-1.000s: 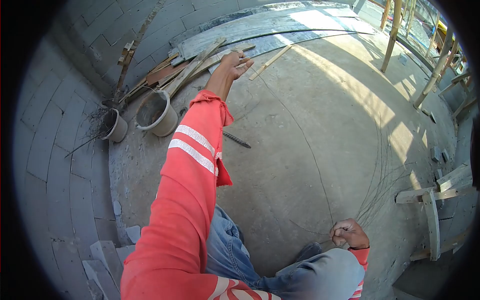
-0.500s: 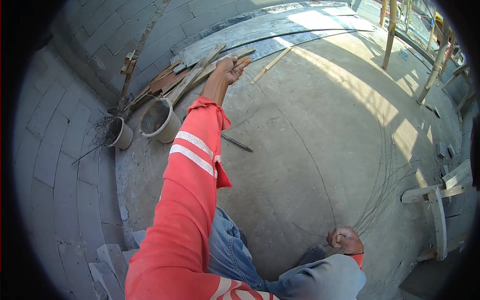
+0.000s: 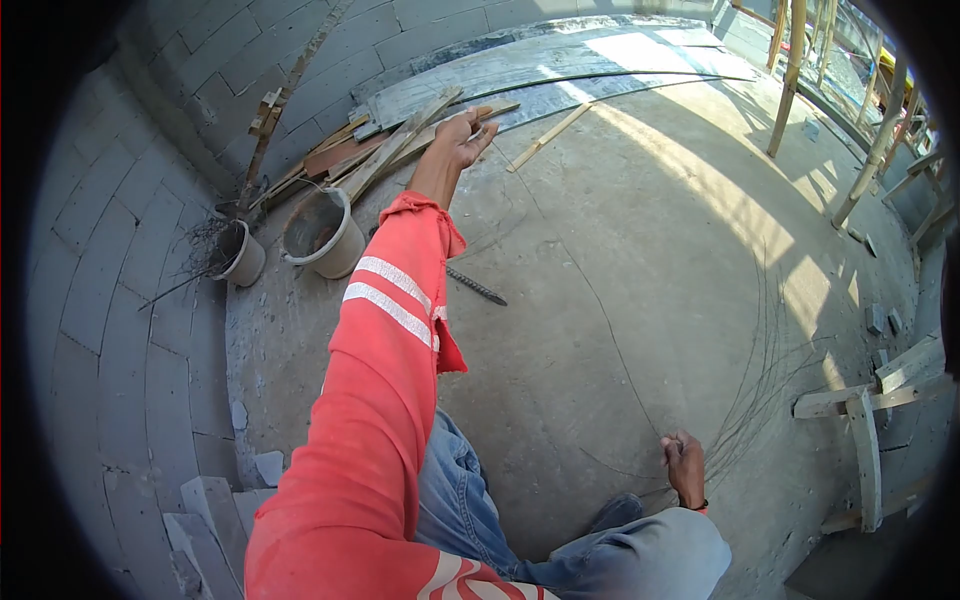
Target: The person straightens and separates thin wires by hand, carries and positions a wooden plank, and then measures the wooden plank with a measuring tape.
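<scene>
A thin dark wire (image 3: 604,308) runs in a slight curve above or along the concrete floor between my two hands. My left hand (image 3: 462,140) is stretched far forward, with its fingers closed on the far end of the wire. Close to my right knee, my right hand (image 3: 686,470) pinches the near end. A short loose piece of wire (image 3: 612,466) sticks out to the left of my right hand. Just right of that hand, a spread bunch of similar wires (image 3: 745,415) lies on the floor. Beneath my left sleeve shows a ribbed steel bar (image 3: 476,287).
Two buckets, a larger one (image 3: 340,248) and a smaller one (image 3: 245,262) with tangled wire, stand by the left block wall (image 3: 110,300). Planks (image 3: 400,145) and sheets (image 3: 560,75) lie ahead. Wooden posts (image 3: 787,85) and a timber frame (image 3: 865,450) stand on the right.
My right hand has moved slightly up and turned, its fingers now pointing upward. The wire between my hands is straighter. My left hand stays nearly in place.
</scene>
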`<state>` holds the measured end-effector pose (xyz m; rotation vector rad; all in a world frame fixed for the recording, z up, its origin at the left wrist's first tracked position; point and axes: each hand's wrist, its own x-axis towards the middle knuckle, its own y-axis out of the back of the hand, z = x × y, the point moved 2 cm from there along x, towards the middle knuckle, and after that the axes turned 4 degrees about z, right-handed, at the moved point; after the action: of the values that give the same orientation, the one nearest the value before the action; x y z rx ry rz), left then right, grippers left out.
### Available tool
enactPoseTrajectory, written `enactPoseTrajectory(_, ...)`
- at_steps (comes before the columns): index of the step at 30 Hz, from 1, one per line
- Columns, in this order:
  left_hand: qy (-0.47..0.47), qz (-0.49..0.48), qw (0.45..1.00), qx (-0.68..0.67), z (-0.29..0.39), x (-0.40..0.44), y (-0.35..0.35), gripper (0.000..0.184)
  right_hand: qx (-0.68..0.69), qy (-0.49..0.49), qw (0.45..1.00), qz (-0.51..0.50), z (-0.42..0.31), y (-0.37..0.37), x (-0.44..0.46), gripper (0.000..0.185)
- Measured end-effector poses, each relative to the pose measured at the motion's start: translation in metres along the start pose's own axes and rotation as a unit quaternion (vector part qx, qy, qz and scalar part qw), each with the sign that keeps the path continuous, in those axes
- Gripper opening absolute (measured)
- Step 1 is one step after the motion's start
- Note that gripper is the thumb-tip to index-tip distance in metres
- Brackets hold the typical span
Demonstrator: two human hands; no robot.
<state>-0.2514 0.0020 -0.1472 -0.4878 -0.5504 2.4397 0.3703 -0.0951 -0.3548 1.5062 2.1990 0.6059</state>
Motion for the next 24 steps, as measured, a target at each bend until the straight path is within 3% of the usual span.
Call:
enactPoseTrajectory(2, 0.014, 0.014, 1.0, 0.0, 0.003, -0.002, 0.005, 0.032, -0.01, 0.037, 0.98, -0.197, 0.004, -0.004, -0.005, 0.015)
enactPoseTrajectory(3, 0.005, -0.001, 1.0, -0.007, 0.005, -0.003, 0.007, 0.031, -0.011, 0.038, 0.979, -0.198, -0.001, 0.0, -0.007, 0.015)
enactPoseTrajectory(5, -0.005, -0.016, 1.0, -0.016, 0.007, -0.005, 0.009, 0.03, 0.134, -0.075, 0.94, -0.305, -0.012, 0.009, -0.014, 0.017)
enactPoseTrajectory(6, -0.022, -0.01, 0.999, -0.041, 0.009, -0.006, 0.009, 0.034, 0.132, -0.074, 0.94, -0.305, -0.006, 0.011, -0.014, 0.017)
enactPoseTrajectory(8, -0.041, -0.003, 0.997, -0.068, 0.013, -0.006, 0.012, 0.038, 0.469, -0.052, 0.841, -0.264, 0.008, 0.017, -0.016, 0.021)
enactPoseTrajectory(9, -0.026, -0.008, 0.994, -0.104, 0.015, -0.006, 0.013, 0.036, 0.468, -0.052, 0.842, -0.265, 0.007, 0.017, -0.015, 0.021)
enactPoseTrajectory(11, -0.01, -0.014, 0.99, -0.141, 0.014, -0.006, 0.013, 0.034, 0.621, -0.105, 0.763, -0.147, 0.007, 0.021, -0.011, 0.025)
enactPoseTrajectory(12, -0.015, -0.033, 0.992, -0.123, 0.014, -0.006, 0.011, 0.034, 0.62, -0.105, 0.763, -0.146, 0.008, 0.018, -0.009, 0.025)
enactPoseTrajectory(14, -0.022, -0.053, 0.993, -0.107, 0.014, -0.005, 0.007, 0.034, 0.322, -0.202, 0.917, -0.121, 0.017, 0.011, -0.005, 0.024)
enactPoseTrajectory(15, -0.029, -0.046, 0.995, -0.078, 0.012, -0.001, 0.006, 0.034, 0.32, -0.2, 0.918, -0.121, 0.012, 0.009, -0.007, 0.024)
enactPoseTrajectory(17, -0.036, -0.038, 0.997, -0.05, 0.008, 0.004, 0.007, 0.034, 0.125, -0.16, 0.938, -0.282, -0.001, 0.001, -0.017, 0.023)
enactPoseTrajectory(18, -0.049, -0.015, 0.997, -0.057, 0.009, -0.001, 0.005, 0.033, 0.123, -0.16, 0.938, -0.282, -0.003, 0.007, -0.02, 0.023)
enactPoseTrajectory(20, -0.062, 0.007, 0.996, -0.066, 0.013, -0.01, 0.002, 0.032, 0.269, -0.166, 0.861, -0.399, -0.004, 0.017, -0.029, 0.022)
enactPoseTrajectory(21, -0.061, 0.03, 0.996, -0.066, 0.019, -0.022, -0.001, 0.035, 0.266, -0.165, 0.862, -0.399, 0.006, 0.02, -0.033, 0.022)
enactPoseTrajectory(23, -0.06, 0.055, 0.994, -0.067, 0.021, -0.026, 0.002, 0.038, 0.53, -0.09, 0.813, -0.224, 0.025, 0.031, -0.035, 0.022)
enactPoseTrajectory(24, -0.057, 0.06, 0.993, -0.082, 0.021, -0.025, 0.006, 0.037, 0.528, -0.09, 0.814, -0.224, 0.02, 0.033, -0.034, 0.022)
